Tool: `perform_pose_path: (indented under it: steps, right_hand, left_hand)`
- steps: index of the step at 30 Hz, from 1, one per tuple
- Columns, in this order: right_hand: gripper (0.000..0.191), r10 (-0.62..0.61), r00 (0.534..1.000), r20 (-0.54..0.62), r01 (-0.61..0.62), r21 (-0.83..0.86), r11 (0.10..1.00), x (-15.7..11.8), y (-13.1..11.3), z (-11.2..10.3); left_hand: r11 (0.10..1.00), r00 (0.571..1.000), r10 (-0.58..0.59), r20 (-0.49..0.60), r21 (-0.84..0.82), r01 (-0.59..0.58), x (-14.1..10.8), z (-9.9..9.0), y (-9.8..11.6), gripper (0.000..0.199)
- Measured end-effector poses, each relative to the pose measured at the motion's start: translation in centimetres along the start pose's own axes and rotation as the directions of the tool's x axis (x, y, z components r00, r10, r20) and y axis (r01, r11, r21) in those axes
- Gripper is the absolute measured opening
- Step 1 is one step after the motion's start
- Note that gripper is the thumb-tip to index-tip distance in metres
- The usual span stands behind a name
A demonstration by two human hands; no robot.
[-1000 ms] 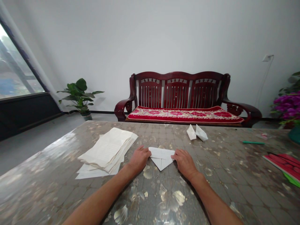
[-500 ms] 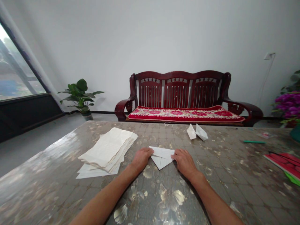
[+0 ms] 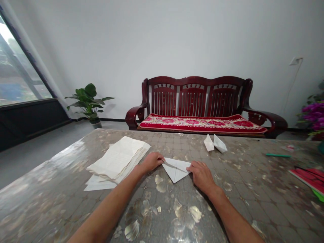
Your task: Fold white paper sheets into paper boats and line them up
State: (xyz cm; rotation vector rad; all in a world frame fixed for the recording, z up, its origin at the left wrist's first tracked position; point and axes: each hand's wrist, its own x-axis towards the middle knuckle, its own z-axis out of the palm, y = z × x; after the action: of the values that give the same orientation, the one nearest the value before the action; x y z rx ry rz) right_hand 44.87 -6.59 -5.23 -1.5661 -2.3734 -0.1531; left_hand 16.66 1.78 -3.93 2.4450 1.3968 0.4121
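A folded white paper (image 3: 176,170), shaped like a downward-pointing triangle, lies on the table between my hands. My left hand (image 3: 152,162) pinches its left corner, where a thin top flap is lifted slightly. My right hand (image 3: 201,175) presses on its right corner, with the fingertips on the paper. A thick stack of cream paper sheets (image 3: 117,158) lies just left of my left hand, with looser white sheets (image 3: 100,184) beneath it. My left forearm passes close to the stack's right edge.
Two small folded paper boats (image 3: 215,143) stand on the glossy patterned tabletop (image 3: 243,189) beyond my hands. A green pen (image 3: 277,155) and a red book (image 3: 310,179) lie at the right. A dark red wooden bench (image 3: 194,101) stands beyond the table.
My left hand has moved slightly left and now lifts the paper's top flap along its upper edge. The whole view has also shifted slightly.
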Motion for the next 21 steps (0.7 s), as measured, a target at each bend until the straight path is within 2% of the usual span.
perform_pose_path:
  steps: [6,16,21]
  right_hand:
    - [0.03,0.006,1.0,-0.012,-0.005,0.004,1.0,0.0,-0.1,0.0]
    - [0.03,0.007,1.0,-0.004,-0.007,-0.001,1.0,0.0,0.0,0.1]
    - [0.03,0.006,1.0,0.024,-0.005,-0.037,0.999,0.0,-0.1,-0.1]
  left_hand:
    - [0.997,0.992,0.064,-0.111,0.041,-0.06,-0.8,0.3,0.2,0.016]
    - [0.97,0.989,0.096,-0.117,0.235,-0.066,-1.8,0.8,1.0,0.016]
    - [0.936,0.99,0.114,-0.086,0.342,-0.078,-1.9,1.1,1.2,0.019]
